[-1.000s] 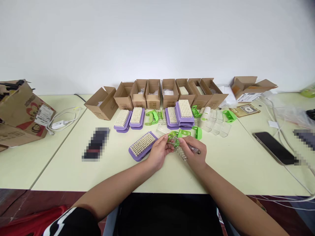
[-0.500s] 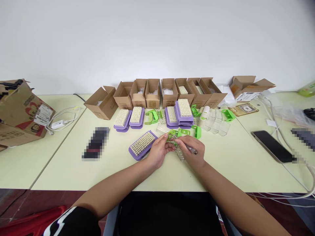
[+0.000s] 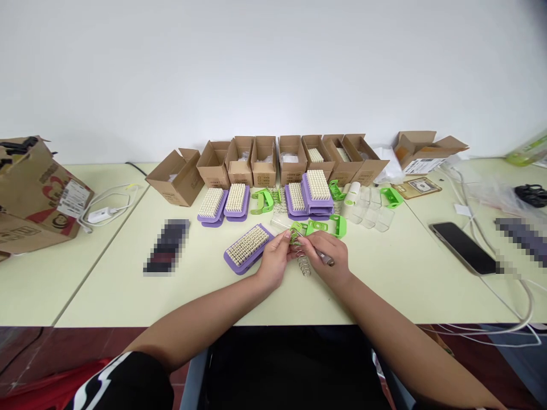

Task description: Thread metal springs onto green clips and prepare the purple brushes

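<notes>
My left hand pinches a small green plastic part with a metal spring hanging below it. My right hand is closed round a thin tool with a dark handle, its tip at the green part. A purple brush with white bristles lies just left of my left hand. More green parts lie just behind my hands.
A row of open cardboard boxes stands at the back, with purple brushes, green handles and clear plastic pieces in front. A phone and cables lie right. A big box and charger sit left.
Both hands have shifted slightly left and away from me with the green part, spring and tool. The view has drifted a little.
</notes>
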Demonstrator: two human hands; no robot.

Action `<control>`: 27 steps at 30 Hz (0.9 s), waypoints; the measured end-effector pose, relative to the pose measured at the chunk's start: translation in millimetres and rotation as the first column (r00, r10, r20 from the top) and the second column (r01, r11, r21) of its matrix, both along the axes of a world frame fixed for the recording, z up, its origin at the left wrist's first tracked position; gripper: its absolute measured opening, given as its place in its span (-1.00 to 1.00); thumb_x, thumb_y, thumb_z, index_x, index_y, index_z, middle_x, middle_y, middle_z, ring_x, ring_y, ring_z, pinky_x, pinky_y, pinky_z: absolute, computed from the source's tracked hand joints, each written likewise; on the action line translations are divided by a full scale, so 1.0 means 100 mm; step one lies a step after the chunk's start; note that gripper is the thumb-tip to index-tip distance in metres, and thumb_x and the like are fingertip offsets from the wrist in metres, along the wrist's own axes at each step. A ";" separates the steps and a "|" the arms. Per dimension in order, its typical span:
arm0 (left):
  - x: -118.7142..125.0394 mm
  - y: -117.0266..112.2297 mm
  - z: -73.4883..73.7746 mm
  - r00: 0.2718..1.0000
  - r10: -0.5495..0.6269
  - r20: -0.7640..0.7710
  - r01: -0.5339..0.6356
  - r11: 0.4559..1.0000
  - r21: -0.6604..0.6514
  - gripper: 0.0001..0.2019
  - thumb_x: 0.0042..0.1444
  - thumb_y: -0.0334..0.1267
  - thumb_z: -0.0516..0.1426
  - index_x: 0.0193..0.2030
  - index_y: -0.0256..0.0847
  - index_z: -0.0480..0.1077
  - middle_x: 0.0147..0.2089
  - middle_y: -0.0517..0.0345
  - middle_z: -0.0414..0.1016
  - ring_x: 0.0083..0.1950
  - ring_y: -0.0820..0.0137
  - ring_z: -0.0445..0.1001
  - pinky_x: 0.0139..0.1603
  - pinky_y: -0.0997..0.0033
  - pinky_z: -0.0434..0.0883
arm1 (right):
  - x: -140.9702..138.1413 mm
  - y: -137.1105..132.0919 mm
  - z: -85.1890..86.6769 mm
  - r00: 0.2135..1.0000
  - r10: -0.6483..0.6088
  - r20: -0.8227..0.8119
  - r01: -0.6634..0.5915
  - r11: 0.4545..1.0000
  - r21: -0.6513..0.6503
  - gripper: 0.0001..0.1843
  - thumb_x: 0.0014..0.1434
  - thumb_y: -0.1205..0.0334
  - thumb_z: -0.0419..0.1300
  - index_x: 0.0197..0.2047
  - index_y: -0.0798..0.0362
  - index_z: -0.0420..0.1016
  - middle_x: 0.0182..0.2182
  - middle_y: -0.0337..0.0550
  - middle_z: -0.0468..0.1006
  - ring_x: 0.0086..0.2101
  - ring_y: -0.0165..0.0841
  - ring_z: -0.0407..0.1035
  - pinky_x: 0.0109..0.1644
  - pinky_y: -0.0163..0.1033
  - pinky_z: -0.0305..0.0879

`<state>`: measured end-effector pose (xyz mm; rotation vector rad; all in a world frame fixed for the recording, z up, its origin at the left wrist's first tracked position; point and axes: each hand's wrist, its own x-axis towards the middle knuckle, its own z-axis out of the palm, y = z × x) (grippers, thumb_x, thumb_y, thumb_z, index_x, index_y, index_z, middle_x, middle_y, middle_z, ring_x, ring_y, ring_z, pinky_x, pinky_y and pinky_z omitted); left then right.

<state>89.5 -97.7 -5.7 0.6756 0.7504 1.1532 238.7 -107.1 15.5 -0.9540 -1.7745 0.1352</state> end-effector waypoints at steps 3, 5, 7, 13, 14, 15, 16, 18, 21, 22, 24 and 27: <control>0.01 -0.01 -0.03 0.998 0.008 -0.061 -0.005 0.998 0.055 -0.51 0.18 0.14 0.35 -0.04 -0.30 0.59 -0.12 -0.05 0.66 -0.17 0.26 0.62 -0.08 0.21 0.58 | 0.04 0.00 0.08 0.997 -0.037 -0.064 0.027 0.988 -0.151 -0.68 0.43 0.18 0.24 -0.41 -0.01 0.52 -0.50 -0.18 0.54 -0.46 -0.33 0.40 -0.32 -0.16 0.31; 0.02 -0.01 -0.03 0.996 0.002 -0.084 0.004 0.997 0.077 -0.47 0.19 0.15 0.35 0.04 -0.30 0.59 -0.09 -0.07 0.67 -0.19 0.25 0.64 -0.07 0.16 0.60 | 0.08 0.02 0.18 0.993 -0.051 -0.106 0.020 0.961 -0.275 -0.60 0.43 0.07 0.24 -0.45 0.00 0.51 -0.51 -0.19 0.52 -0.47 -0.34 0.37 -0.34 -0.17 0.27; 0.02 -0.01 -0.03 0.995 -0.005 -0.103 0.015 0.996 0.091 -0.45 0.20 0.15 0.34 0.09 -0.30 0.58 -0.08 -0.07 0.67 -0.24 0.28 0.64 -0.08 0.17 0.60 | 0.13 0.07 0.29 0.986 -0.053 -0.159 -0.011 0.924 -0.381 -0.55 0.42 -0.03 0.24 -0.47 0.01 0.51 -0.52 -0.19 0.52 -0.47 -0.34 0.36 -0.35 -0.18 0.25; 0.03 -0.03 -0.01 0.989 -0.026 -0.147 0.042 0.994 0.106 -0.44 0.23 0.15 0.31 0.13 -0.30 0.57 -0.04 -0.10 0.67 -0.24 0.31 0.63 -0.11 0.23 0.59 | 0.31 0.32 0.55 0.982 -0.025 -0.188 -0.094 0.797 -0.597 -0.47 0.35 -0.16 0.29 -0.52 0.02 0.57 -0.53 -0.17 0.58 -0.40 -0.31 0.45 -0.29 -0.21 0.32; 0.03 -0.03 -0.01 0.988 -0.028 -0.152 0.045 0.994 0.104 -0.44 0.23 0.15 0.32 0.14 -0.31 0.57 -0.06 -0.10 0.66 -0.24 0.32 0.63 -0.11 0.23 0.59 | 0.34 0.36 0.56 0.982 -0.010 -0.191 -0.112 0.779 -0.616 -0.48 0.34 -0.17 0.30 -0.50 0.02 0.59 -0.53 -0.17 0.58 -0.41 -0.31 0.46 -0.28 -0.21 0.34; 0.03 -0.03 0.00 0.987 -0.029 -0.156 0.046 0.994 0.102 -0.43 0.23 0.15 0.32 0.14 -0.31 0.57 -0.08 -0.08 0.65 -0.24 0.32 0.63 -0.10 0.23 0.59 | 0.36 0.40 0.57 0.979 0.009 -0.201 -0.136 0.766 -0.628 -0.49 0.33 -0.18 0.30 -0.48 0.02 0.62 -0.54 -0.17 0.58 -0.42 -0.31 0.45 -0.28 -0.21 0.35; 0.03 -0.04 0.00 0.987 -0.031 -0.158 0.047 0.994 0.101 -0.43 0.22 0.15 0.32 0.15 -0.31 0.57 -0.10 -0.06 0.65 -0.24 0.32 0.63 -0.10 0.23 0.59 | 0.38 0.44 0.57 0.976 0.030 -0.217 -0.165 0.756 -0.633 -0.50 0.33 -0.19 0.31 -0.46 0.03 0.64 -0.56 -0.17 0.58 -0.44 -0.32 0.45 -0.27 -0.21 0.37; 0.03 -0.04 0.02 0.986 -0.038 -0.161 0.054 0.994 0.096 -0.43 0.22 0.14 0.32 0.17 -0.30 0.57 -0.13 -0.02 0.62 -0.26 0.34 0.62 -0.12 0.24 0.59 | 0.42 0.50 0.55 0.964 0.069 -0.256 -0.221 0.742 -0.633 -0.50 0.31 -0.21 0.32 -0.43 0.04 0.66 -0.58 -0.18 0.57 -0.48 -0.34 0.43 -0.27 -0.20 0.40; 0.03 -0.05 0.04 0.984 -0.051 -0.168 0.067 0.993 0.093 -0.46 0.22 0.12 0.33 0.15 -0.29 0.59 -0.15 0.00 0.59 -0.28 0.34 0.61 -0.16 0.23 0.60 | 0.47 0.56 0.50 0.949 0.082 -0.305 -0.268 0.720 -0.640 -0.48 0.29 -0.25 0.33 -0.43 0.04 0.65 -0.59 -0.17 0.57 -0.51 -0.34 0.42 -0.30 -0.20 0.42; 0.03 -0.05 0.04 0.984 -0.054 -0.172 0.071 0.993 0.092 -0.46 0.22 0.11 0.33 0.14 -0.29 0.59 -0.15 0.00 0.58 -0.29 0.35 0.60 -0.18 0.23 0.60 | 0.48 0.57 0.49 0.944 0.079 -0.319 -0.278 0.710 -0.647 -0.47 0.28 -0.26 0.33 -0.43 0.04 0.65 -0.59 -0.17 0.57 -0.52 -0.34 0.42 -0.32 -0.20 0.42; 0.03 -0.04 0.03 0.982 -0.059 -0.178 0.076 0.993 0.089 -0.47 0.22 0.11 0.33 0.12 -0.30 0.60 -0.17 0.00 0.56 -0.32 0.35 0.59 -0.23 0.24 0.59 | 0.51 0.59 0.46 0.935 0.068 -0.349 -0.297 0.689 -0.661 -0.46 0.26 -0.29 0.34 -0.43 0.04 0.65 -0.58 -0.16 0.57 -0.52 -0.35 0.42 -0.35 -0.21 0.42; 0.03 -0.03 0.02 0.981 -0.072 -0.178 0.087 0.993 0.081 -0.49 0.22 0.12 0.32 0.07 -0.31 0.60 -0.19 0.02 0.54 -0.33 0.37 0.58 -0.26 0.27 0.57 | 0.54 0.60 0.43 0.920 0.062 -0.388 -0.328 0.665 -0.671 -0.46 0.24 -0.29 0.36 -0.43 0.05 0.64 -0.58 -0.15 0.57 -0.53 -0.36 0.42 -0.38 -0.23 0.40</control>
